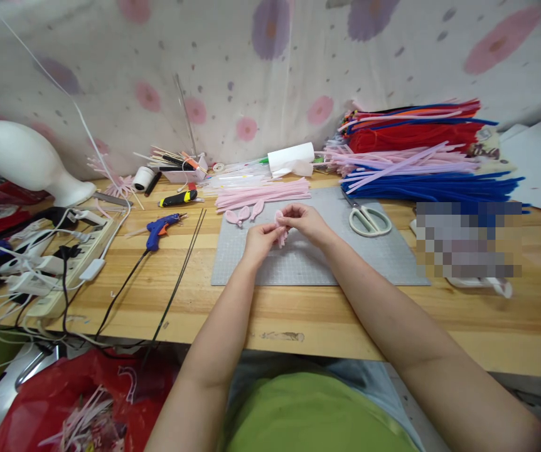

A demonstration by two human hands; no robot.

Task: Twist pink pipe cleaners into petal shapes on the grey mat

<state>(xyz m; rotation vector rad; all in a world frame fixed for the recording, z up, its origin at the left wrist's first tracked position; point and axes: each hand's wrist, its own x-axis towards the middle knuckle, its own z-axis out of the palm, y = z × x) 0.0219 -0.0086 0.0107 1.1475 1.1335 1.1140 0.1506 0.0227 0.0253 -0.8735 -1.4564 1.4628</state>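
Over the grey cutting mat [299,270], my left hand [261,242] and my right hand [307,223] meet at a small pink fuzzy piece [278,218]. Fingers of both hands are closed on it, and short pink ends hang below. Just beyond my left hand, pink petal-like loops [238,216] lie on the mat. Behind them is a row of pink fuzzy stems [265,194]. Scissors with pale handles [369,221] rest on the mat to the right of my right hand.
Left of the mat are a blue glue gun [158,231], a yellow-black cutter [178,199], thin dark rods [181,276] and a power strip [73,270] with cables. Blue stems [435,187] and red stems [407,138] are piled at the back right. A white foam head [16,157] stands far left.
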